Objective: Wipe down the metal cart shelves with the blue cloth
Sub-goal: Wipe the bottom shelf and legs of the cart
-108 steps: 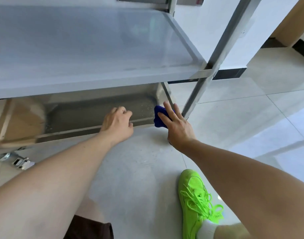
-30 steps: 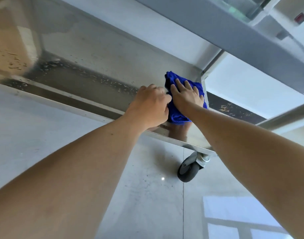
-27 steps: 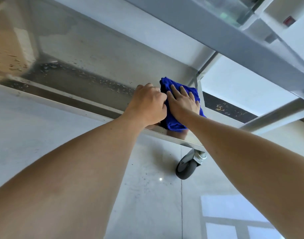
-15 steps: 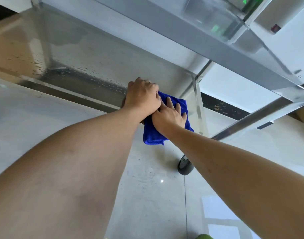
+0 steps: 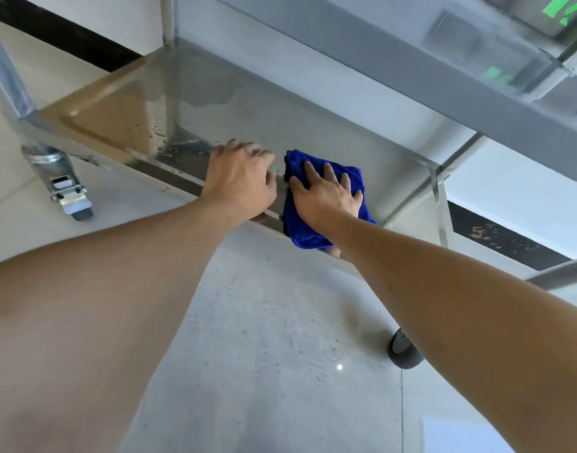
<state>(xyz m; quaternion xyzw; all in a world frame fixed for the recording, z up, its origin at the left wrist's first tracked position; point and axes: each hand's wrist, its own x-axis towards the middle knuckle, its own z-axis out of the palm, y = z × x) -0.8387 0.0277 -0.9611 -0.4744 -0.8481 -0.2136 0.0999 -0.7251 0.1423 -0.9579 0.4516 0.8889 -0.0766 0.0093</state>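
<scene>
Your right hand flat on blue cloth, pressing it over bottom shelf front lip. Your left hand grips lip just beside cloth. Water droplets on shelf.

hands 2 | blue cloth 1 | cart shelves 2 | caster wheels 2

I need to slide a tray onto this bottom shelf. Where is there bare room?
The steel bottom shelf is bare from the wet left corner to the far rim, and right of the blue cloth. The front lip is crowded: left hand beside right hand pressing the cloth.
</scene>
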